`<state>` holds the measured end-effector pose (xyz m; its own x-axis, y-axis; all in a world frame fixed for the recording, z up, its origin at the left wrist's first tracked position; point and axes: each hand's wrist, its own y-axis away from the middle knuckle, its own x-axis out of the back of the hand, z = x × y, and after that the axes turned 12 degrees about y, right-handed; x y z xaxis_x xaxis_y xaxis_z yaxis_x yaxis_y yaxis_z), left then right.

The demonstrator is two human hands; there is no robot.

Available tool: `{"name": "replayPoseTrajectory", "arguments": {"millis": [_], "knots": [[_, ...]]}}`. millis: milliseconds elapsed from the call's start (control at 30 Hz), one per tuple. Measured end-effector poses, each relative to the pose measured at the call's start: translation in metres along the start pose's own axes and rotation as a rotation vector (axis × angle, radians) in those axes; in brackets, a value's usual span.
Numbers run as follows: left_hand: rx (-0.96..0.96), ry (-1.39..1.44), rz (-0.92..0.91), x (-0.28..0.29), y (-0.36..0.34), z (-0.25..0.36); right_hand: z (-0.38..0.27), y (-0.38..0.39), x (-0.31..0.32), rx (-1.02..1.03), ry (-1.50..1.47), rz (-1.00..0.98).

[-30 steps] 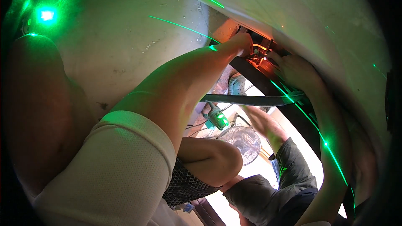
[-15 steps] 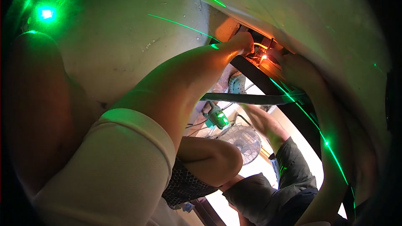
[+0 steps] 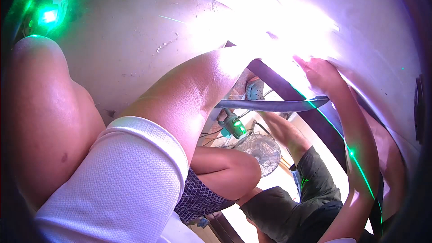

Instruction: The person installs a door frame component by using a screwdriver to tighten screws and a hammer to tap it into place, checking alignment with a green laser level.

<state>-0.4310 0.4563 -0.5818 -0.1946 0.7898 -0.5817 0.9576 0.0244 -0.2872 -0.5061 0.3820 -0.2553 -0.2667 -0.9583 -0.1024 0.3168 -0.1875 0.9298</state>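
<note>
A blinding white-violet glare point(image 3: 274, 31) fills the upper middle, where both my arms reach. From the lower left my left forearm point(image 3: 189, 83), in a white sleeve pushed up, stretches into it. My left hand is lost in the light, so its fingers and anything in them are hidden. My right hand point(image 3: 323, 75) comes up from the lower right to the glare's right edge. Its fingers are curled, the foremost pointing left into the brightness. What they grip is washed out. A dark curved edge point(image 3: 279, 76) runs just below the hands.
A grey bar point(image 3: 270, 105) crosses below my hands. Green light shines from a device point(image 3: 49, 15) at upper left and a teal laser-like unit point(image 3: 235, 125). Beyond are a round fan point(image 3: 261, 153), a clog-clad foot point(image 3: 254, 89) and another person's dark shorts point(image 3: 274, 209). A pale curved wall point(image 3: 117, 31) surrounds my left.
A small orange glow between my hands has become a huge white-violet flare that lights everything and swallows my left hand. Both arms stay nearly where they were.
</note>
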Motion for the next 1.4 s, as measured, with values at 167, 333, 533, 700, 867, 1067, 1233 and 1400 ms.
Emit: {"name": "replayPoseTrajectory", "arguments": {"millis": [167, 333, 533, 700, 867, 1067, 1233, 1400], "knots": [[0.715, -2.036, 0.266, -0.021, -0.023, 0.020, -0.003, -0.004, 0.005, 0.053, -0.074, 0.188], [0.807, -2.108, 0.287, -0.020, -0.030, 0.026, 0.003, -0.016, -0.009, 0.039, -0.023, 0.215], [0.752, -1.935, 0.244, -0.039, -0.022, 0.046, -0.004, -0.013, 0.003, 0.023, -0.031, 0.220], [0.845, -1.860, 0.279, -0.054, -0.026, 0.053, 0.002, -0.019, -0.016, 0.030, -0.013, 0.255], [0.865, -1.999, 0.294, -0.061, -0.025, 0.047, 0.001, -0.019, -0.012, 0.017, 0.044, 0.226], [0.864, -2.028, 0.332, -0.070, -0.024, 0.042, 0.000, -0.016, -0.012, 0.048, -0.003, 0.253], [0.813, -2.104, 0.269, -0.068, -0.022, 0.045, 0.012, -0.019, -0.017, -0.100, -0.319, 0.031], [0.861, -2.042, 0.347, -0.077, -0.023, 0.048, 0.014, -0.020, -0.013, 0.036, -0.031, 0.049]]}}
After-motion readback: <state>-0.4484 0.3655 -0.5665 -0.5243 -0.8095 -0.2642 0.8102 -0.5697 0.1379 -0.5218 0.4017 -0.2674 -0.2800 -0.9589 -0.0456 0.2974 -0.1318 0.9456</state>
